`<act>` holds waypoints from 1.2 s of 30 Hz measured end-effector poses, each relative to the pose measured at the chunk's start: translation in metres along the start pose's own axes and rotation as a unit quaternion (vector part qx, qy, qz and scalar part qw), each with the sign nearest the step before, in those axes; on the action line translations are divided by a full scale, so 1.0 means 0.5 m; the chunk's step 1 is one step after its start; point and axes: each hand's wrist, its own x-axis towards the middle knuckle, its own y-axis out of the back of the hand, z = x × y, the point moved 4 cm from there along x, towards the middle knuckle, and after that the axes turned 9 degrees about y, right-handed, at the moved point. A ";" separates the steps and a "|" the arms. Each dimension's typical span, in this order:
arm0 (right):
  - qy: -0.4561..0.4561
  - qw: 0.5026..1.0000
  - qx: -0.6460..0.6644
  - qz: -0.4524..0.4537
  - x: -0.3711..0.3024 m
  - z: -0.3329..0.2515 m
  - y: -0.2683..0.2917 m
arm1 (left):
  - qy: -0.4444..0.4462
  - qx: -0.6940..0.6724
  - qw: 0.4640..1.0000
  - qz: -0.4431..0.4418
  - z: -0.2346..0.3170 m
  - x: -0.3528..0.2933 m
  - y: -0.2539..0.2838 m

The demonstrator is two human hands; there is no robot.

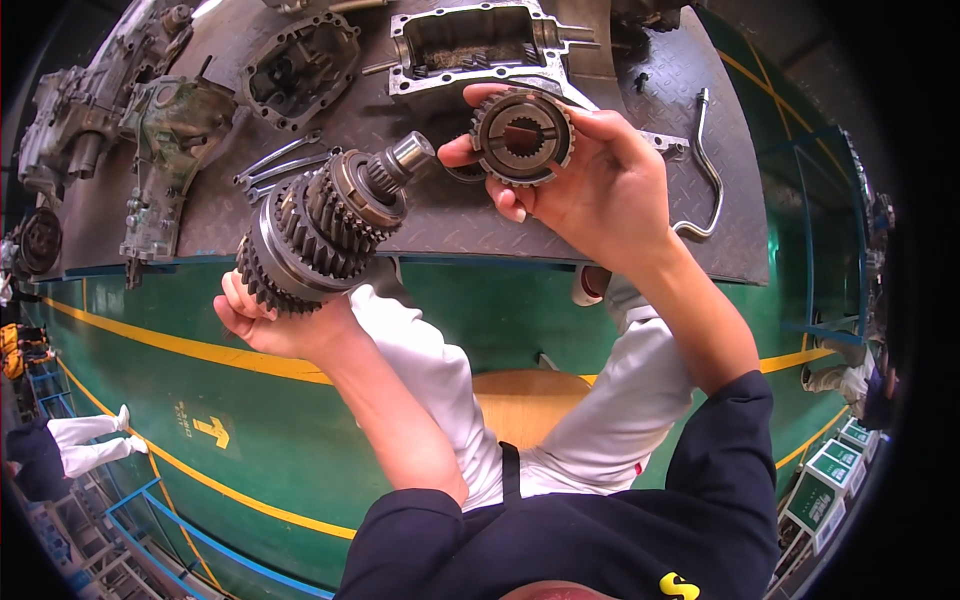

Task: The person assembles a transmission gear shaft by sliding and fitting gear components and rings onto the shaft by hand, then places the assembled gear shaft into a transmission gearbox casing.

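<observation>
Lying on the metal workbench at the left is a greenish-grey casing, with wrenches to its right. Nearer the person, the left hand curls under the wide lower end of a gear shaft, gripping it at a tilt with its smooth tip up and to the right. Farther right, a toothed ring is pinched between the thumb and fingers of the right hand, just right of the shaft's tip. A bent metal tube rests near the workbench's right edge.
</observation>
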 end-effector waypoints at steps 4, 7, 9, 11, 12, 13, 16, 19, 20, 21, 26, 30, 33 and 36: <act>0.019 0.999 -0.028 -0.004 0.007 0.005 -0.004 | 0.036 -0.046 0.996 -0.068 -0.017 -0.004 -0.030; 0.044 0.998 -0.046 0.017 0.005 0.006 -0.013 | 0.057 -0.056 0.992 -0.095 -0.028 -0.003 -0.038; 0.107 0.984 -0.141 0.035 0.005 0.003 -0.014 | 0.068 -0.088 0.985 -0.133 -0.034 -0.003 -0.046; 0.116 0.983 -0.144 0.007 0.005 0.007 -0.018 | 0.052 -0.086 0.988 -0.122 -0.036 -0.003 -0.048; 0.157 0.965 -0.210 -0.012 0.005 0.006 -0.026 | 0.052 -0.088 0.987 -0.126 -0.041 -0.002 -0.051; 0.197 0.940 -0.275 -0.031 0.002 0.004 -0.034 | 0.053 -0.090 0.986 -0.131 -0.045 -0.002 -0.053; 0.206 0.922 -0.320 -0.062 -0.001 -0.002 -0.043 | 0.052 -0.082 0.987 -0.130 -0.049 -0.002 -0.050; 0.221 0.901 -0.365 -0.078 -0.002 -0.004 -0.041 | 0.055 -0.080 0.986 -0.135 -0.050 -0.001 -0.046; 0.217 0.898 -0.375 -0.072 -0.003 -0.004 -0.040 | 0.054 -0.081 0.986 -0.136 -0.049 0.000 -0.046; 0.212 0.895 -0.386 -0.066 -0.004 -0.004 -0.037 | 0.056 -0.082 0.986 -0.136 -0.049 -0.001 -0.046; 0.189 0.892 -0.402 -0.089 -0.003 0.017 -0.029 | 0.051 -0.088 0.988 -0.119 -0.055 -0.002 -0.047; 0.178 0.878 -0.433 -0.098 0.003 0.016 -0.034 | 0.058 -0.078 0.987 -0.125 -0.052 -0.002 -0.044; 0.170 0.885 -0.423 -0.100 0.006 0.015 -0.035 | 0.066 -0.103 0.984 -0.128 -0.055 -0.003 -0.048; 0.171 0.886 -0.419 -0.102 0.008 0.014 -0.033 | 0.053 -0.092 0.987 -0.123 -0.056 -0.005 -0.051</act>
